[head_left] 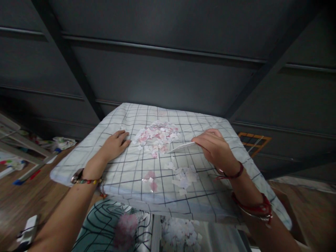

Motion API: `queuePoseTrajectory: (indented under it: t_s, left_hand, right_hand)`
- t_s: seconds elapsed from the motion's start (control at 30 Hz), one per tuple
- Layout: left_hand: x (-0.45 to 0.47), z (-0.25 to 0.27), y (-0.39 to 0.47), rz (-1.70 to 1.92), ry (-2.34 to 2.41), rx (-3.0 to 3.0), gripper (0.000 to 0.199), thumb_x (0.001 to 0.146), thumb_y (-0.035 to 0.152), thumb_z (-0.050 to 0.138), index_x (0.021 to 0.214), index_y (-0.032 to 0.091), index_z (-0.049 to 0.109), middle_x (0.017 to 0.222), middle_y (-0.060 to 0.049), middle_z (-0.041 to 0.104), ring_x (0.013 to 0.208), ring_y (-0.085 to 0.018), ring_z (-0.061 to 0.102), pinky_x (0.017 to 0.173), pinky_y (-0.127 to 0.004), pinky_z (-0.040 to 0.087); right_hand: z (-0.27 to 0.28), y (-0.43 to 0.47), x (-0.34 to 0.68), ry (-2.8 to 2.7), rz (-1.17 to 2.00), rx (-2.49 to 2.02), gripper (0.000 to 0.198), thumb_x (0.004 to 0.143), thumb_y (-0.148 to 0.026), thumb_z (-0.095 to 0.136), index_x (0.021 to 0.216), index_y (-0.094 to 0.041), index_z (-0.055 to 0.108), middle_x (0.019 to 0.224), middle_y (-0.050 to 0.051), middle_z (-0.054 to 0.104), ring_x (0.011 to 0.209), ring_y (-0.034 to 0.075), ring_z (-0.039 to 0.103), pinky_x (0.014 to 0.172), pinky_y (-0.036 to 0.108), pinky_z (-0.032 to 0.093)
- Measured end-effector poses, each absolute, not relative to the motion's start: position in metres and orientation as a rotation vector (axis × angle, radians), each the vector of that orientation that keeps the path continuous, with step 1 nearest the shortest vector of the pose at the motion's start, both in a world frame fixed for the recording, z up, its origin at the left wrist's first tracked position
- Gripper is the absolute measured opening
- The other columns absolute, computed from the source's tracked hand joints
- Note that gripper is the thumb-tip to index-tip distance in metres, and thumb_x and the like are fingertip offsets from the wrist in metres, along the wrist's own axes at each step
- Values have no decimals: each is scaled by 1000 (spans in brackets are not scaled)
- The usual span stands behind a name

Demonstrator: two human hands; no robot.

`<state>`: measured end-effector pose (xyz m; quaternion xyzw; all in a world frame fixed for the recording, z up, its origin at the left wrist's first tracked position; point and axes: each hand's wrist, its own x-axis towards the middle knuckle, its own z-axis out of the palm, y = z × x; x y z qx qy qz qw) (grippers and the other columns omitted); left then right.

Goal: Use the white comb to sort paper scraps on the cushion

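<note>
My left hand [115, 145] rests on the checked tablecloth with its fingers loosely spread, holding nothing. It lies just left of a loose pile of small white and pink paper pieces [159, 134]. In my right hand [216, 150] a thin, flat white card [181, 146] is pinched, seen nearly edge-on and tilted. Its far end reaches down to the right side of the pile. Nearer to me lie a smaller heap of white pieces [185, 176] and a few pink pieces [151, 181], which seem to be in a clear wrapper.
Below the table's near edge sits a container with many white pieces [181, 232]. Beside it, pink pieces [126, 227] lie on green patterned cloth [97, 224]. A dark panelled wall [162, 77] rises behind the table. A white frame [28, 150] stands at left.
</note>
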<state>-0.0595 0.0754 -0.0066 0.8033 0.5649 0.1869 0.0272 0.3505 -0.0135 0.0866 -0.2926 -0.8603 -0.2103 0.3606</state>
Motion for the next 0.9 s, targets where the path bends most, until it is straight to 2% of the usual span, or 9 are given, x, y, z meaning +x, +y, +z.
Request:
queuePoseTrajectory:
  t_s: [0.27,0.6,0.73,0.9]
  left_hand:
    - [-58,-6,74,548,1752,2474,64,98,56,39,137,12,64,148,-19,61,138,-35,56,122,-55,44]
    - [-58,-6,74,587,1747,2480,60,97,55,40,135,15,65,145,-18,63,136,-35,57,120,-56,45]
    - [-57,-4,73,562,1756,2466,62,97,54,39,136,14,65,145,-18,63,137,-34,56,121,-55,44]
    - [-59,-5,74,586,1740,2478,58,96,54,40,133,19,67,142,-15,65,136,-33,57,121,-55,45]
  right_hand:
    - [86,-16,349,-2213,-436,-688,32,89,2,47,95,-24,64,78,-3,73,70,15,66,84,33,50]
    - [86,-18,348,-2250,-339,-599,33,86,1,48,100,-25,64,80,-4,75,68,14,66,85,35,52]
    - [87,-18,345,-2294,-264,-566,32,88,0,47,98,-25,64,80,-4,75,71,13,67,83,34,52]
    - [96,-23,358,-2245,-258,-598,29,91,-4,51,100,-26,67,80,-4,74,69,14,68,84,36,54]
